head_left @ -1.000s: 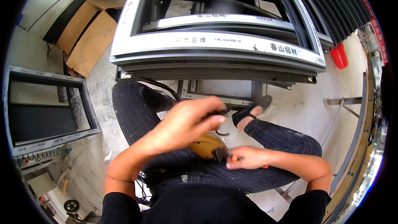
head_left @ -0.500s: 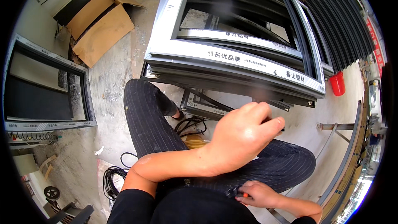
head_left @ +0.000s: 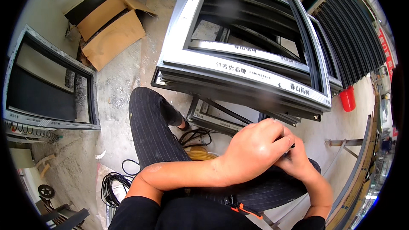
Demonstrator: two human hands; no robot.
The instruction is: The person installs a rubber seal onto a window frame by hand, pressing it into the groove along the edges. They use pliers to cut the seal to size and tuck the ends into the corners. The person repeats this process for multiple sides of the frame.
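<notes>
My left hand point(head_left: 255, 148) is closed in front of me above my thighs, its thumb and fingers pinched together. A small black piece shows at the thumb tip, too little of it to name. My right hand point(head_left: 297, 161) meets the left one from the right, its fingers bent in and partly hidden behind the left hand. What lies between the two hands is mostly covered. A pair of pliers point(head_left: 247, 211) with orange and black handles rests at my lap, touched by neither hand.
Dark metal window frames point(head_left: 238, 71) with white film lie stacked ahead. Another frame point(head_left: 51, 121) stands at the left, near an open cardboard box point(head_left: 113, 38). A red bucket point(head_left: 347, 99), black ribbed lengths point(head_left: 351, 34), and coiled black cable point(head_left: 111, 189) lie around me.
My right hand has let go of the orange-handled pliers at my lap and risen to join the left hand. The left hand remains closed, slightly lower. The view has shifted a little.
</notes>
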